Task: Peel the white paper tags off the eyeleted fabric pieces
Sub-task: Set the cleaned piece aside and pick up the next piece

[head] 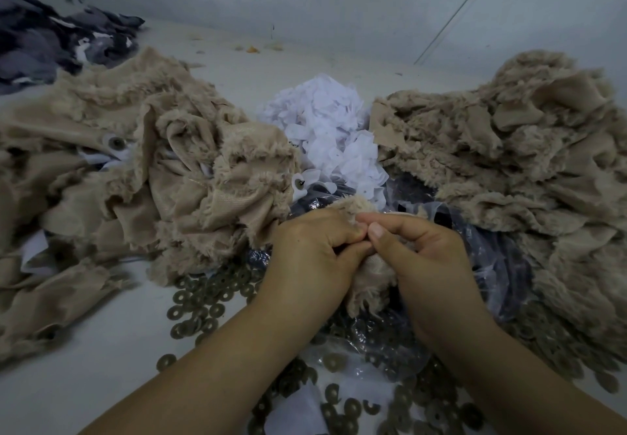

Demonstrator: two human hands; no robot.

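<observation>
Both hands meet at centre: my left hand [315,248] and right hand [424,258] pinch one tan fabric piece [368,275] over the surface [84,360]. Peeled white paper tags [325,129] lie heaped behind, between two fabric piles.

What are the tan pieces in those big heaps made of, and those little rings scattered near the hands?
Tan pieces: apparently plush fake fur, shaggy pile on one side, smooth woven-looking backing on the other. Rings: flat, dull olive-brown washers, perhaps plastic or felt; the picture leaves that open.
</observation>
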